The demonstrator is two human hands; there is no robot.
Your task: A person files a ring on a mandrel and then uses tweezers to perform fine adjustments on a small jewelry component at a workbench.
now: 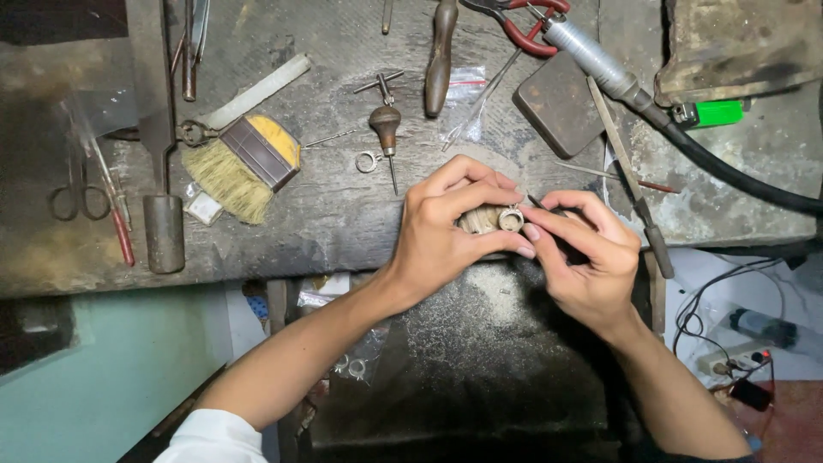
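Note:
My left hand pinches a small silver ring between thumb and fingers, pressed against a pale wooden peg at the bench's front edge. My right hand grips a thin dark tool whose tip touches the ring from the right. Both hands meet at the middle of the worn bench.
On the bench lie a flat brush, a loose ring, a small pin vise, scissors, a wooden-handled tool, red pliers, a dark block, a flexible-shaft handpiece with black hose, and a green lighter.

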